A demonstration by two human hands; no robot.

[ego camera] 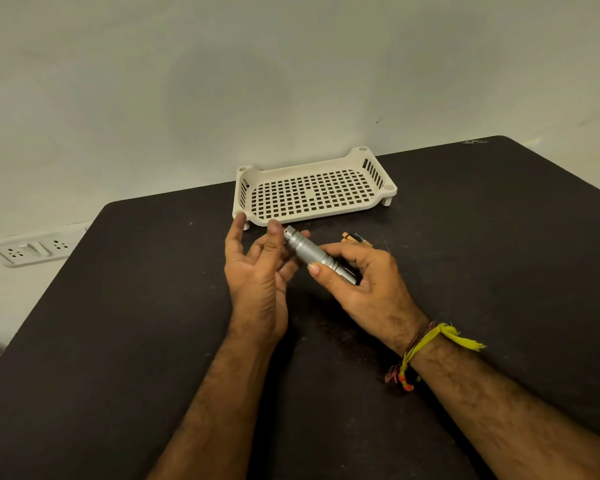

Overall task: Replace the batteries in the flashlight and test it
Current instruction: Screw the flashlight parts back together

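Two hands: your right hand (pixel 364 285) grips the flashlight (pixel 317 256) mid-barrel; your left hand (pixel 257 268) is relaxed, cupping its tail end.
Handling: rigid metal, knurled, unlikely to slip.
Batteries (pixel 355 238): on table just beyond your grip.

left hand (pixel 257 271) open, right hand (pixel 364 282) gripping

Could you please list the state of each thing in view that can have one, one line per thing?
Flashlight: held above the table, tilted, tail cap end towards the left hand.
Right hand: grip closed round the flashlight.
Left hand: fingers relaxed, at the flashlight's tail end.
Batteries: lying on the table behind the right hand.
Basket: upright, nothing in it.
Wall socket: nothing plugged in.
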